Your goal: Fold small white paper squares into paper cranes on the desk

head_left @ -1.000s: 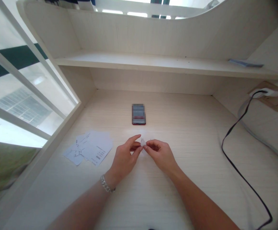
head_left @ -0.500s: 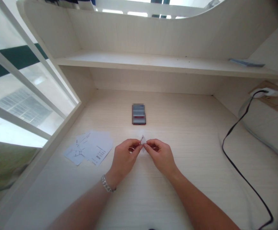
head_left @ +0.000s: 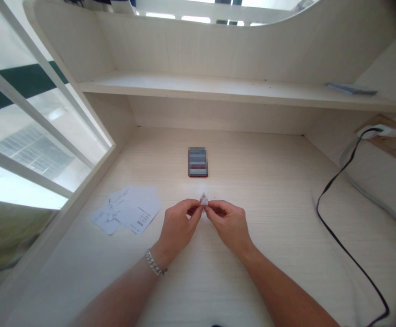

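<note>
Between the fingertips of both hands is a small folded piece of white paper with a pointed top. My left hand, a chain bracelet at its wrist, pinches the paper's left side with thumb and fingers. On the right side my right hand grips it the same way. The fingers hide much of the paper's lower part. Beyond the hands a small dark rectangular object lies flat, its face blurred out. Left of my left hand, several white paper sheets with printed marks overlap on the desk.
The pale wooden desk ends at a back panel under a shelf. A thin flat item rests on the shelf's right end. From the wall socket a black cable runs down the right side. Railing bars stand at left.
Both hands have shifted very slightly, still pinching the paper. The paper has turned a little, and its upper part looks rounder and wider than before.
</note>
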A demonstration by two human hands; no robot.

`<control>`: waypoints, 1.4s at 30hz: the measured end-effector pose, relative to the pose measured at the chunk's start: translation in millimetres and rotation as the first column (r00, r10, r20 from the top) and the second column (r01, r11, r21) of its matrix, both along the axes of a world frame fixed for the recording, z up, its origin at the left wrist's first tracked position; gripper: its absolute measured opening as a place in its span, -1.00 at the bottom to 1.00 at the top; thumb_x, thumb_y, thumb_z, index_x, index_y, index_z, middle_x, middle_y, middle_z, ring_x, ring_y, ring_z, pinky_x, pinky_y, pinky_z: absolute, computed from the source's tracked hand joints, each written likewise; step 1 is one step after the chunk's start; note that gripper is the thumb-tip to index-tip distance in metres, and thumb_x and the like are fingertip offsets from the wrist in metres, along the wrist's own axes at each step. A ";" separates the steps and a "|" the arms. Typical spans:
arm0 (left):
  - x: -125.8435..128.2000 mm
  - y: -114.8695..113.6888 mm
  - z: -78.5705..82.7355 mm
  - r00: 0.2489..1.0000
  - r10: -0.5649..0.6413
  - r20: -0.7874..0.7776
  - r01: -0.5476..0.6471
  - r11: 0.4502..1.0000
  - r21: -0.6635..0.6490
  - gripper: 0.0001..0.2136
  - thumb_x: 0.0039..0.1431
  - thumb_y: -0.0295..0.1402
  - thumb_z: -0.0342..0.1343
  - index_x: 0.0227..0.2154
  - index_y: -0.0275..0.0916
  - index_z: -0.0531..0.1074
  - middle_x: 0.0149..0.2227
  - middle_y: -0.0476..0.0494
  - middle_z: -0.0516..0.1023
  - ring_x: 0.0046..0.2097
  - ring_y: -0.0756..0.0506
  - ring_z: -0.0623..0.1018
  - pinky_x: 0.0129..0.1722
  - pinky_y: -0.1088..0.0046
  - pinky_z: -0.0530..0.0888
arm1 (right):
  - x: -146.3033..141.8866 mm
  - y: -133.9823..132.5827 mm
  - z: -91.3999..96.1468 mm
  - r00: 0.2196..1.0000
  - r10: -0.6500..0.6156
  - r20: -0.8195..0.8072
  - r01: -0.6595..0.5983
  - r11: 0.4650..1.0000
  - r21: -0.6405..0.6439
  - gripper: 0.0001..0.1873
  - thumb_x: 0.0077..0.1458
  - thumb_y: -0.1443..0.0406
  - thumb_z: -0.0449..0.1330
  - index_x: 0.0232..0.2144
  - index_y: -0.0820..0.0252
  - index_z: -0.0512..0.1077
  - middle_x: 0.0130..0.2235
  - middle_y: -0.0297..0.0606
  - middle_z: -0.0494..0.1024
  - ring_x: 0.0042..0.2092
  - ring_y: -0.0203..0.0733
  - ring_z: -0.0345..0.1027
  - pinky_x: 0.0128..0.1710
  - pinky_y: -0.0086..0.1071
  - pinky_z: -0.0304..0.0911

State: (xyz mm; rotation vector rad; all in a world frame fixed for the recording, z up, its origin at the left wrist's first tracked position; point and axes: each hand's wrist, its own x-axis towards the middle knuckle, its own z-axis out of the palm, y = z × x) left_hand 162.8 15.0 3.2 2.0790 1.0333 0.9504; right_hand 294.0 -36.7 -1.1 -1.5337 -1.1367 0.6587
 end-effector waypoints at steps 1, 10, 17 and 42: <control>0.3 -0.5 0.1 1.000 0.007 -0.002 -0.007 1.000 0.018 -0.88 0.08 -0.37 0.06 -0.36 -0.22 0.47 -0.37 -0.07 0.58 -0.39 -0.02 0.55 -0.32 0.48 0.48 | -0.4 -0.4 0.4 1.000 -0.009 -0.004 0.009 1.000 0.003 -0.85 -0.03 0.30 0.18 -0.37 0.17 0.52 -0.37 -0.25 0.57 -0.35 -0.19 0.45 -0.30 -0.34 0.38; 1.2 -0.7 -3.4 0.999 0.042 0.028 -0.045 0.988 0.146 -0.88 0.08 -0.43 0.07 -0.35 -0.21 0.49 -0.33 -0.09 0.58 -0.30 -0.03 0.54 -0.25 0.47 0.47 | -5.0 -1.2 2.2 0.999 -0.014 -0.031 0.017 0.995 0.095 -0.82 0.00 0.30 0.18 -0.30 0.09 0.53 -0.29 -0.28 0.58 -0.26 -0.18 0.45 -0.20 -0.33 0.35; 2.4 -1.2 -8.9 0.995 0.008 0.104 -0.035 0.963 0.266 -0.86 0.08 -0.46 0.06 -0.33 -0.19 0.50 -0.31 -0.13 0.56 -0.27 -0.03 0.53 -0.24 0.46 0.49 | -6.7 0.1 0.1 0.985 -0.039 -0.170 0.057 0.993 0.107 -0.82 -0.04 0.29 0.21 -0.32 0.11 0.54 -0.27 -0.28 0.58 -0.23 -0.15 0.45 -0.17 -0.28 0.36; 5.6 -4.8 2.6 0.977 0.046 0.210 -0.082 0.983 0.167 -0.85 0.02 -0.38 0.15 -0.31 -0.19 0.50 -0.28 -0.13 0.51 -0.29 -0.03 0.50 -0.29 0.42 0.51 | 5.8 8.2 -5.3 0.908 0.020 -0.419 0.029 0.993 0.112 -0.79 -0.07 0.18 0.23 -0.41 0.22 0.44 -0.44 -0.29 0.51 -0.38 -0.23 0.39 -0.28 -0.28 0.36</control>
